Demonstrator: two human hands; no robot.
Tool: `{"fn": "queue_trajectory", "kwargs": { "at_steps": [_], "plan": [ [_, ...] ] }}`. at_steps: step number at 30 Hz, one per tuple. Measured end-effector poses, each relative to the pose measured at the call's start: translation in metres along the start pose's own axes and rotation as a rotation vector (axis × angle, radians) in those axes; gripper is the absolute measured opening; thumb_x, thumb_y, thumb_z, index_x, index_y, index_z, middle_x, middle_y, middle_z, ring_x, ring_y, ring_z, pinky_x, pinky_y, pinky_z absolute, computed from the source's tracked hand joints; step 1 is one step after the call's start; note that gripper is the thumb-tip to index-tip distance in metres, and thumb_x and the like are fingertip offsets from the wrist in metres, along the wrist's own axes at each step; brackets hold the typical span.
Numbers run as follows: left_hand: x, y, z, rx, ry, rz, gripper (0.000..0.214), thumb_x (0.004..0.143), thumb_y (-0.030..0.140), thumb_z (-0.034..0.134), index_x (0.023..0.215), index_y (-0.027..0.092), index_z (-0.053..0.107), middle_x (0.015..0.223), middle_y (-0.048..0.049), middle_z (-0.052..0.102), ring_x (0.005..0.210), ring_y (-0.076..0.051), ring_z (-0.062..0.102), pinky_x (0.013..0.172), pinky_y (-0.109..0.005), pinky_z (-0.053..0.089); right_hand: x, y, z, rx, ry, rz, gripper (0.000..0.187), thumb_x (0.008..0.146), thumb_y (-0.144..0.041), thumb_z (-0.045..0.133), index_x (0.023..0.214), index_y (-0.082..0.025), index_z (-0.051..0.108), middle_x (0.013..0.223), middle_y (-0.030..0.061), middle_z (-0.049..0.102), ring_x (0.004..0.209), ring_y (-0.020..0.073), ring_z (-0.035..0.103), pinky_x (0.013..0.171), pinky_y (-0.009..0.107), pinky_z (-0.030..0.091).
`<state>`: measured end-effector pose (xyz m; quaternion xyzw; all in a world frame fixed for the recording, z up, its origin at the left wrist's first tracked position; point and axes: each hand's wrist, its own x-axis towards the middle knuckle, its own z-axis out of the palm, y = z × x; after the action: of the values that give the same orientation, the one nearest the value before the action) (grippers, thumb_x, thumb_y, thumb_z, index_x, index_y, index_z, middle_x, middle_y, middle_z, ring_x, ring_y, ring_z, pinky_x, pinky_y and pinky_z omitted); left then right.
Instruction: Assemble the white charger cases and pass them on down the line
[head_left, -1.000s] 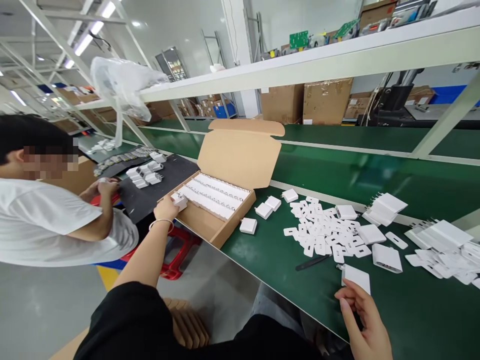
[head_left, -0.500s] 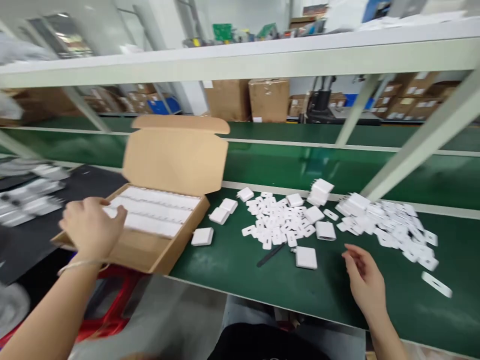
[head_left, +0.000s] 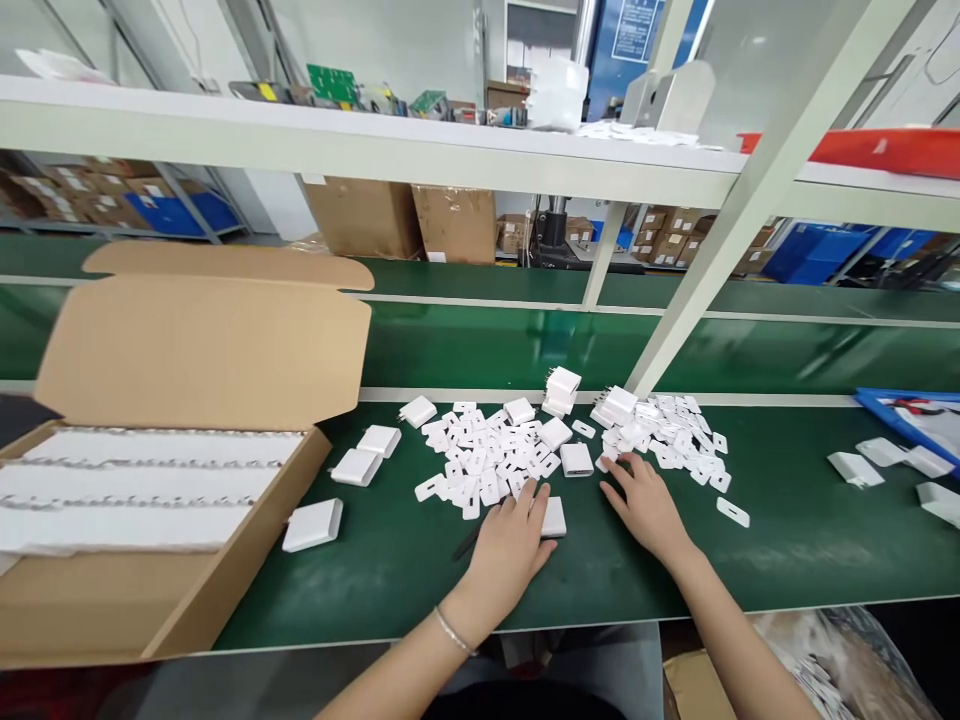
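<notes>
My left hand (head_left: 506, 550) lies over a white plug charger (head_left: 554, 518) at the front of the green bench, thumb and index finger at its edges. The charger's left part is hidden under the hand. To the right, my right hand (head_left: 649, 508) has its fingers apart, and its fingertips are at a small white slotted plate (head_left: 603, 463) on the edge of the right pile. A left pile of white plates (head_left: 487, 455) spreads beyond my left hand. A dark thin tool (head_left: 466, 543) sticks out beside that hand.
An open cardboard box (head_left: 202, 350) with rows of white pieces stands at the left. Several white chargers (head_left: 313, 525) lie between it and the piles. A slanted post (head_left: 697, 260) rises behind the right pile. A blue tray (head_left: 907, 420) is at the right edge.
My left hand has moved from the cardboard box to the charger at the front. My right hand has reached to the right pile's edge. The view has swung right.
</notes>
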<state>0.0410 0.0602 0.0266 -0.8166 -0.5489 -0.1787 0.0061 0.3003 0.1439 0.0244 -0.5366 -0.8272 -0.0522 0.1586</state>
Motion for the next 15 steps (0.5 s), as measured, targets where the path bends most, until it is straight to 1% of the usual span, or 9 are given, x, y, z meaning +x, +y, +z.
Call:
{"fn": "queue_trajectory", "kwargs": {
  "at_steps": [2,4,5,7,9,11,12,13,15],
  "plan": [
    [0.004,-0.002,0.012,-0.063,-0.061,0.018,0.058,0.093,0.020,0.071,0.149,0.016,0.055,0.147,-0.0217,0.064,0.107,-0.039,0.075,0.085,-0.049,0.062,-0.019,-0.003,-0.001,0.023,0.019,-0.020,0.036,0.107,-0.041,0.050,0.131,-0.021,0.068,0.132,0.0164,0.068,0.115,0.0344,0.068,0.092,0.049,0.060],
    [0.003,-0.006,0.015,-0.178,-0.076,0.032,0.053,0.096,0.019,0.067,0.148,0.021,0.056,0.144,-0.0187,0.067,0.112,-0.039,0.074,0.091,-0.051,0.061,-0.038,-0.006,-0.002,0.081,0.061,-0.030,0.028,0.107,-0.039,0.051,0.122,-0.021,0.068,0.129,0.0153,0.070,0.116,0.0335,0.069,0.092,0.049,0.061],
    [0.002,-0.008,0.013,-0.265,-0.076,0.032,0.050,0.098,0.021,0.066,0.148,0.023,0.056,0.143,-0.0173,0.068,0.115,-0.038,0.072,0.094,-0.051,0.060,-0.045,-0.007,-0.003,0.115,0.085,-0.027,0.025,0.107,-0.038,0.051,0.116,-0.021,0.068,0.127,0.0147,0.071,0.114,0.0327,0.070,0.091,0.049,0.061],
    [-0.003,-0.011,0.007,-0.522,-0.090,0.001,0.046,0.102,0.029,0.063,0.147,0.028,0.056,0.146,-0.0151,0.066,0.120,-0.036,0.070,0.099,-0.051,0.058,-0.056,-0.009,-0.007,0.178,0.127,-0.012,0.021,0.108,-0.036,0.052,0.106,-0.022,0.067,0.120,0.0132,0.074,0.107,0.0309,0.073,0.089,0.048,0.062],
    [-0.010,-0.011,-0.002,-0.878,-0.153,-0.094,0.047,0.106,0.038,0.058,0.152,0.030,0.052,0.143,-0.0141,0.066,0.114,-0.031,0.071,0.096,-0.047,0.059,-0.062,-0.009,-0.010,0.220,0.157,-0.004,0.019,0.108,-0.034,0.052,0.105,-0.023,0.068,0.116,0.0117,0.076,0.104,0.0297,0.074,0.089,0.048,0.063],
    [-0.018,-0.008,-0.009,-1.246,-0.226,-0.199,0.053,0.108,0.046,0.052,0.158,0.029,0.043,0.123,-0.0128,0.072,0.100,-0.026,0.072,0.090,-0.042,0.059,-0.065,-0.008,-0.013,0.244,0.171,-0.015,0.017,0.108,-0.032,0.054,0.108,-0.024,0.069,0.117,0.0106,0.078,0.105,0.0291,0.076,0.089,0.046,0.065],
    [-0.022,-0.006,-0.011,-1.400,-0.231,-0.230,0.056,0.108,0.049,0.052,0.159,0.027,0.040,0.113,-0.0113,0.072,0.093,-0.024,0.071,0.087,-0.040,0.058,-0.066,-0.007,-0.015,0.251,0.173,-0.025,0.016,0.108,-0.031,0.055,0.108,-0.024,0.069,0.118,0.0101,0.079,0.105,0.0288,0.077,0.088,0.045,0.065],
    [-0.026,-0.004,-0.013,-1.519,-0.207,-0.241,0.058,0.107,0.052,0.053,0.158,0.026,0.040,0.109,-0.0102,0.070,0.089,-0.022,0.068,0.085,-0.039,0.057,-0.067,-0.006,-0.016,0.258,0.174,-0.034,0.016,0.108,-0.031,0.055,0.105,-0.025,0.070,0.118,0.0097,0.079,0.105,0.0285,0.078,0.087,0.044,0.066],
    [-0.032,0.000,-0.015,-1.641,-0.105,-0.230,0.060,0.103,0.055,0.061,0.153,0.027,0.045,0.116,-0.0105,0.066,0.087,-0.019,0.062,0.082,-0.036,0.054,-0.068,-0.003,-0.017,0.274,0.175,-0.047,0.017,0.107,-0.030,0.057,0.100,-0.024,0.071,0.118,0.0093,0.080,0.103,0.0278,0.080,0.085,0.041,0.067]
  ]
}}
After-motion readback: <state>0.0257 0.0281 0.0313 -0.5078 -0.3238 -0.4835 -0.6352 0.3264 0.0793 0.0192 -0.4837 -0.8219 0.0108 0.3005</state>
